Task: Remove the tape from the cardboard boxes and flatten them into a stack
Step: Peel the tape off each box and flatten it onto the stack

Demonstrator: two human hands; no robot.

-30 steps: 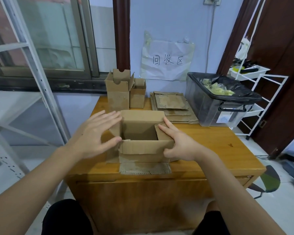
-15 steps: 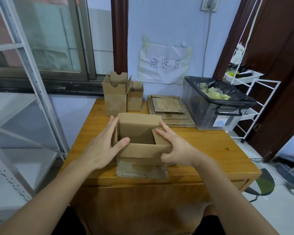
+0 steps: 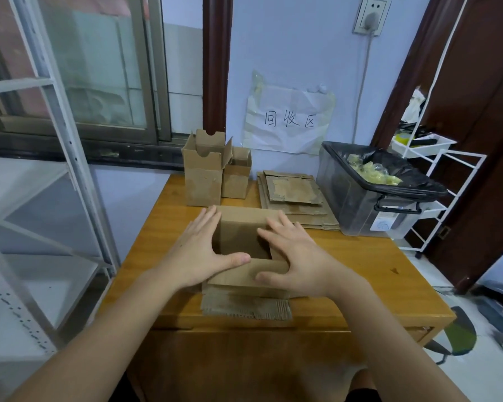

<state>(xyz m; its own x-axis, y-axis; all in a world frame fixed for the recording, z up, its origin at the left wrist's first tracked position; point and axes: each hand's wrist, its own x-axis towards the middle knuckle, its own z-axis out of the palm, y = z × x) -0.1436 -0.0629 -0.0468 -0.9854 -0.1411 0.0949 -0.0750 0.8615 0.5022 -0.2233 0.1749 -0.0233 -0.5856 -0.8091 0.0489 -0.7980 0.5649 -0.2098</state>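
Upright boxes (image 3: 205,177), bin (image 3: 369,207) block far side

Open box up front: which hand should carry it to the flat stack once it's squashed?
Right, probably. The flat stack lies right of the open box, on the right hand's side; the left hand would cross over.

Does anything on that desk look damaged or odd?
Yes. The front flap of the open box under both hands lies flat with its outer paper torn off, showing ribbed cardboard. The top sheet of the flattened stack has a similar rough, peeled patch.
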